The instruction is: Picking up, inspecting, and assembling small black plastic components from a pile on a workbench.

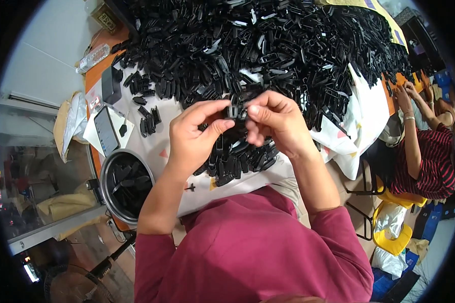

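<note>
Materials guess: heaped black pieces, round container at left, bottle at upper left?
Black pieces: probably moulded plastic; dark, with glossy highlights on small, repeated shapes.
Round container: looks like metal, perhaps steel; smooth grey rim with bright reflections.
Bottle: likely clear plastic; see-through, wall catching light unevenly, though the look alone doesn't settle it.

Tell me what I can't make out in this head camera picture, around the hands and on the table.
All in the head view:
- Small part: its full shape, covered by fingers and small.
- Right hand: its exact grip, because the fingertips blur.
- Phone: its screen details, too small.
- Round container: its bottom, hidden by dark pieces inside.
- Black pile: its far end, cut off by the top edge.
</note>
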Motion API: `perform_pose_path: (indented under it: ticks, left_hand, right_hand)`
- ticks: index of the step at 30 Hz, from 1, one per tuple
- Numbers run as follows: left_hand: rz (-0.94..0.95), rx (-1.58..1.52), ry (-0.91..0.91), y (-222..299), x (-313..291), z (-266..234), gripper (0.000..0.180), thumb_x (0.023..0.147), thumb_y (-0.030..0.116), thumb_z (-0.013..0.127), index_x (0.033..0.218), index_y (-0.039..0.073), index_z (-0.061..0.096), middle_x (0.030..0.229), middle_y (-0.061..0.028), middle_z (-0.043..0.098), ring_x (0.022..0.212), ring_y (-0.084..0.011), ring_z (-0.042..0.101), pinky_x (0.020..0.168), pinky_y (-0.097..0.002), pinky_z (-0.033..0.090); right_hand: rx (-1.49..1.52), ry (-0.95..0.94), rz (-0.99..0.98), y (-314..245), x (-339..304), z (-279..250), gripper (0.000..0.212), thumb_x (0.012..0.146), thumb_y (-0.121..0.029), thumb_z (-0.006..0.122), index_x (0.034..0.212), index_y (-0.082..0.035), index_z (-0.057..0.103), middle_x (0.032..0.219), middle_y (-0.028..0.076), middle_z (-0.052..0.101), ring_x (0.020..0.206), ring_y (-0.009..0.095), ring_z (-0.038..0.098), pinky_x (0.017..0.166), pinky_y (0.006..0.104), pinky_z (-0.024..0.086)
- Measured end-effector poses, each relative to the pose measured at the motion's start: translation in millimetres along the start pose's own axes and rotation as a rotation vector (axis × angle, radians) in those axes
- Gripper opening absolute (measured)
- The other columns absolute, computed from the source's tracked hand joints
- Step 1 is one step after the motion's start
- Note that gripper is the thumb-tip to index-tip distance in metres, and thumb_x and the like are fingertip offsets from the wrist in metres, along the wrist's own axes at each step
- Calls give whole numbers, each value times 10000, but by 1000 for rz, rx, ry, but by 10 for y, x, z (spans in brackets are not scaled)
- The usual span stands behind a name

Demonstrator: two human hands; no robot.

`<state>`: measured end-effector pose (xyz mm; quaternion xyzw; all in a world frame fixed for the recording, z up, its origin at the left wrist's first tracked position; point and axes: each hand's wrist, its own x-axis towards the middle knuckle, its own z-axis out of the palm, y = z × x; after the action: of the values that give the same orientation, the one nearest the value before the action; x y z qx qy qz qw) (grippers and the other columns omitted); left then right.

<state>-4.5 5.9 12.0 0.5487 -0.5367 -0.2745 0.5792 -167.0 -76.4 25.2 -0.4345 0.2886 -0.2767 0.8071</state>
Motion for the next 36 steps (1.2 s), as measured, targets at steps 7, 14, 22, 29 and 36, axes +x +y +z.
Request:
perform_pose_path:
  ticks: [7, 14, 22, 29, 36]
  left_hand:
    - [209, 266, -122, 83, 42, -105, 317, 691, -7, 675, 999, 35, 619, 888, -105, 629, 769, -173, 603, 672, -253, 485]
    - [-280, -596, 72, -64, -136, 141, 304, 800, 51, 617, 1091, -10, 555, 971, -74, 608, 866, -109, 563, 793, -224, 453]
    - [-501, -857, 103, -334, -239, -38, 175, 849, 124, 551, 981, 11, 569, 942, -69, 601, 830, -136, 565, 809, -256, 422]
    - [-490, -422, 393, -585, 122, -442, 138, 776, 69, 538, 907, 31, 562, 783, -42, 571, 700, -145, 568, 632, -261, 459]
    - [-193, 1148, 5, -664, 484, -196, 283, 743, 339, 626, 886, 96, 641, 886, -106, 601, 799, -297, 586, 668, -378, 470]
  right_hand:
    - [-121, -77, 111, -14, 28, -51, 155, 845, -167, 570, 784, -30, 529, 595, 62, 577, 420, 126, 550, 339, 193, 404]
    - [-610, 138, -315, 190, -47, 182, 211, 840, -144, 583, 965, 1, 493, 711, 68, 604, 556, 94, 573, 483, 202, 453]
    - [-612, -153, -199, 321, 77, 50, 192, 791, -125, 640, 868, 15, 533, 724, 60, 617, 660, 95, 595, 577, 237, 479]
    - [-2030, 465, -514, -13, 792, -900, 113, 702, -105, 586, 812, -77, 580, 845, 86, 569, 810, 287, 546, 686, 379, 475]
    - [-1995, 486, -572, 56, 794, -785, 97, 679, -104, 572, 763, -66, 543, 801, 91, 561, 755, 270, 535, 660, 363, 471]
